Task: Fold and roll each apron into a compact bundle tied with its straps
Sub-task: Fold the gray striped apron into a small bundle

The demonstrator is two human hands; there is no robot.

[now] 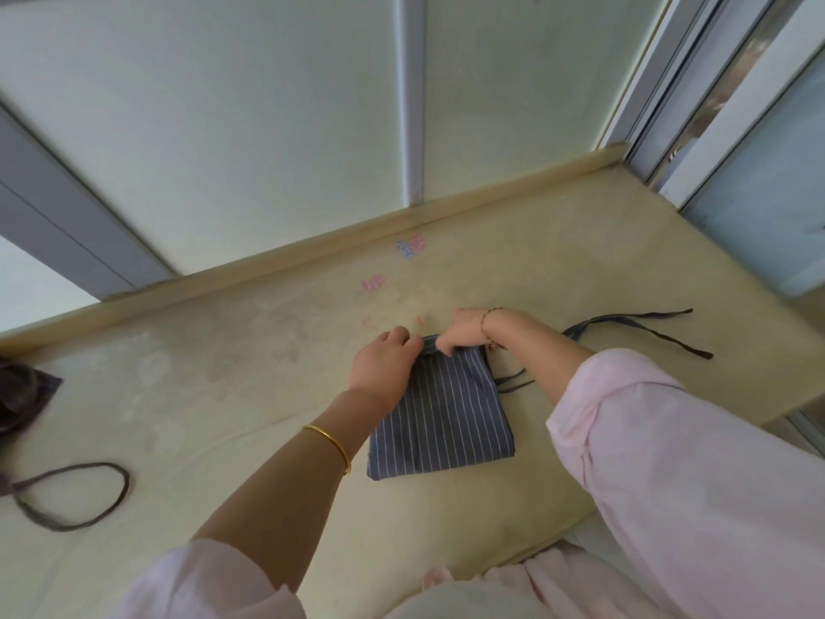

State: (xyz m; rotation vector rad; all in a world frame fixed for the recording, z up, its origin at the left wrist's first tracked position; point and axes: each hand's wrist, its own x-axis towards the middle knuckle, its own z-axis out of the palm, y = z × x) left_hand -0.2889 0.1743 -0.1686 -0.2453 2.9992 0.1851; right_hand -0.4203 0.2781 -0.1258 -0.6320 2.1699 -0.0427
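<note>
A dark blue apron with thin white stripes (442,422) lies folded into a narrow rectangle on the beige table (223,395). Its far end is turned over into a small roll. My left hand (384,364) grips that rolled end at its left side, fingers curled. My right hand (460,335) pinches the same rolled edge from the far side. The apron's dark straps (643,326) trail across the table to the right, with a short loop (513,382) beside the fold.
A second dark apron (22,395) lies bunched at the table's left edge, its strap loop (76,493) spread on the table. Pink and blue stickers (410,247) mark the far part of the table. A raised lip and wall panels stand behind, a window frame on the right.
</note>
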